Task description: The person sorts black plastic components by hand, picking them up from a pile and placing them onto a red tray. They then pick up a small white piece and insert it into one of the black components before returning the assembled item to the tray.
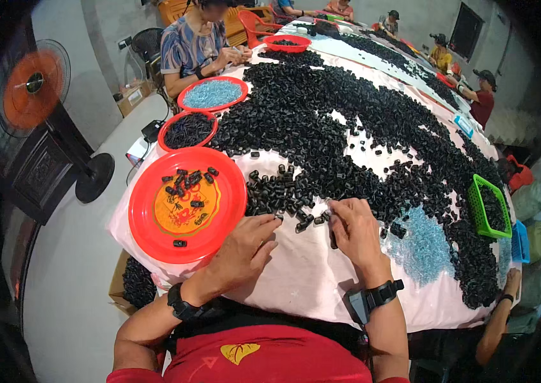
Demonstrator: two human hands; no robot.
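Note:
My left hand (pixel 245 249) lies low over the pink cloth with its fingers stretched forward and its thumb apart. Its fingertips touch a small black plastic piece (pixel 279 217) at the near edge of the pile. My right hand (pixel 357 233) is curled in a pinch, and a dark piece (pixel 333 240) shows at its thumb, partly hidden by the fingers. Between both hands lie a few loose black cylindrical pieces (pixel 304 223). Beyond them spreads a large heap of similar black pieces (pixel 321 96). Left of my left hand, a red plate (pixel 144 223) holds several black pieces.
Small clear-blue parts (pixel 420 249) are heaped to the right, near a green basket (pixel 491 214). Red trays of blue parts (pixel 213 94) and thin black parts (pixel 187 131) stand at the left. A person (pixel 197 48) works at the far left; others sit around the table. A fan (pixel 37 83) stands left.

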